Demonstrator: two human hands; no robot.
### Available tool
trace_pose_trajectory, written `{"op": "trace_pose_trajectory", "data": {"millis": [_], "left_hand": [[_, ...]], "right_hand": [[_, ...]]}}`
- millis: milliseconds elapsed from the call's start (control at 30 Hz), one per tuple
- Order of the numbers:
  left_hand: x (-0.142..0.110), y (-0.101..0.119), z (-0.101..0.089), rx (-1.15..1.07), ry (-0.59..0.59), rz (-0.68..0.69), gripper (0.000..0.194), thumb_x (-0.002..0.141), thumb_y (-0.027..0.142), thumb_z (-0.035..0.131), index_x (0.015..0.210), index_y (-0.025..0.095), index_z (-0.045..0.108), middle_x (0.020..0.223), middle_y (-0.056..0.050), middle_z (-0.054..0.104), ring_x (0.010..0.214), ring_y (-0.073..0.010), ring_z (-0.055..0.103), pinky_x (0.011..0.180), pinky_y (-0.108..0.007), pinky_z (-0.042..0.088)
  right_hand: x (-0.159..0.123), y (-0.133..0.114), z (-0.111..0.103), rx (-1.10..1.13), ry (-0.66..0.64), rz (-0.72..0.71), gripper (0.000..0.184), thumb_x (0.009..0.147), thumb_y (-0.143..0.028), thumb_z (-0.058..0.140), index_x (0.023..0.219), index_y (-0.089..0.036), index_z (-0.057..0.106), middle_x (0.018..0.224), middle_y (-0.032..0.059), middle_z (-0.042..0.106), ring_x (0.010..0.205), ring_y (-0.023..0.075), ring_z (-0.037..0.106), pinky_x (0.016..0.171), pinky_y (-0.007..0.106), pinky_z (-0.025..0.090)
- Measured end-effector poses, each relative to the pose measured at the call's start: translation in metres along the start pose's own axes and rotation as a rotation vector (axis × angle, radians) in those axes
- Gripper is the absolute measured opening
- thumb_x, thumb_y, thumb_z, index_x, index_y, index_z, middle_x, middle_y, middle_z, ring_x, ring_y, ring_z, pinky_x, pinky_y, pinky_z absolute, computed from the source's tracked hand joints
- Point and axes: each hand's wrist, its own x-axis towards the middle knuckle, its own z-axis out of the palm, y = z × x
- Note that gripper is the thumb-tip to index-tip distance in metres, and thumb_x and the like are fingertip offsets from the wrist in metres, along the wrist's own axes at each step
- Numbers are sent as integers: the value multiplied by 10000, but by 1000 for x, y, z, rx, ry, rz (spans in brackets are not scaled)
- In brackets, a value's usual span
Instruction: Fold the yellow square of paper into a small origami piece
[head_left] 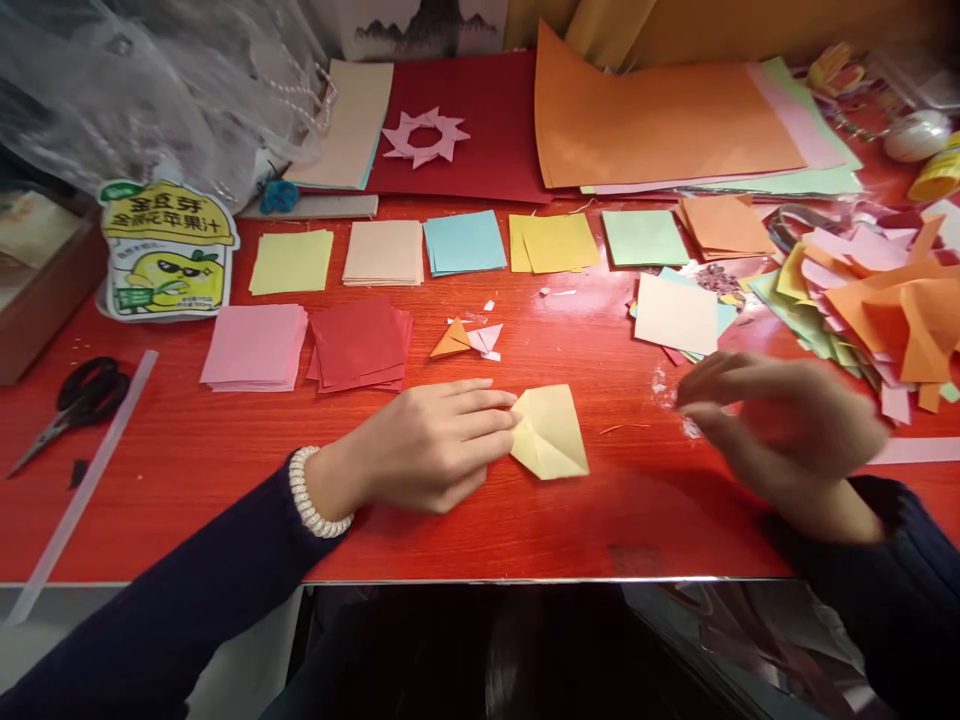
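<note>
A pale yellow paper square (553, 432) with two corners folded in and crease lines lies on the red table in front of me. My left hand (442, 440) rests palm down, fingers stretched out, its fingertips on the left edge of that paper. Off to the right, my right hand (787, 425) is above the table, apart from the yellow paper and blurred by motion. Its fingers are bent, with a gap between thumb and forefinger, and nothing shows in them. Beyond the yellow paper lie a small folded orange piece (451, 339) and a folded pink piece (487, 339).
Paper stacks, including a pink stack (255, 345) and red stack (361, 345), line the table. Black-handled scissors (82, 400) lie left, near a drink pouch (169, 250). A pink paper ring (425, 137) lies at the back. Paper scraps (885, 290) heap up at right.
</note>
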Motion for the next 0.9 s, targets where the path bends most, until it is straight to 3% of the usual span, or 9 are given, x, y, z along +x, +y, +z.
{"op": "trace_pose_trajectory", "data": {"millis": [33, 100, 167, 233, 467, 567, 733, 900], "left_hand": [[0, 0, -1, 24, -2, 7, 258, 796, 128, 485, 1038, 120, 576, 1111, -67, 618, 1143, -215, 505, 992, -372, 425], [1, -2, -2, 67, 4, 20, 279, 806, 142, 487, 1074, 135, 564, 1116, -62, 616, 1143, -214, 504, 1001, -384, 412], [0, -3, -2, 98, 16, 14, 263, 809, 141, 484, 1057, 125, 570, 1126, -68, 612, 1157, -217, 492, 1018, -395, 394], [0, -4, -2, 115, 20, -11, 237, 807, 128, 479, 1019, 104, 583, 1129, -80, 610, 1166, -223, 485, 1023, -402, 388], [1, -1, -1, 132, 10, -20, 232, 819, 107, 460, 1018, 88, 578, 1119, -103, 614, 1137, -211, 513, 978, -371, 443], [2, 1, -1, 169, 12, 5, 240, 817, 95, 454, 1023, 79, 576, 1125, -112, 609, 1118, -211, 526, 970, -366, 455], [2, 4, -2, 153, 17, 32, 252, 815, 73, 424, 999, 69, 597, 1033, -127, 644, 1037, -225, 582, 874, -343, 518], [0, 6, -3, 159, 22, 49, 279, 832, 75, 402, 1047, 76, 580, 1085, -138, 624, 1060, -222, 570, 898, -371, 505]], "right_hand": [[5, -4, 2, -5, 11, -173, 153, 849, -175, 494, 967, -270, 475, 811, 40, 623, 721, 176, 587, 617, 342, 482], [14, -6, 8, -61, -106, -374, 283, 811, -150, 555, 1076, -238, 508, 988, 64, 651, 951, 210, 593, 744, 365, 505], [17, -2, 15, -70, -218, -382, 372, 812, -151, 553, 1175, -201, 491, 1119, 81, 622, 1118, 226, 520, 867, 406, 480], [15, 3, 19, -59, -267, -361, 400, 826, -155, 534, 1220, -183, 472, 1160, 81, 606, 1145, 208, 505, 911, 410, 463], [16, 2, 16, -158, -279, -532, 273, 854, -89, 461, 1103, -169, 541, 1145, 90, 617, 1102, 202, 540, 848, 392, 483], [18, 0, 20, -117, -271, -476, 231, 862, -100, 450, 1044, -191, 558, 1065, 77, 645, 1024, 196, 570, 773, 370, 486], [23, -6, 31, 33, -217, -203, 146, 869, -150, 459, 929, -162, 591, 857, 89, 617, 806, 168, 547, 681, 330, 475], [28, -17, 37, 82, -200, -29, 121, 867, -163, 461, 875, -177, 581, 791, 71, 591, 748, 168, 501, 678, 329, 463]]}}
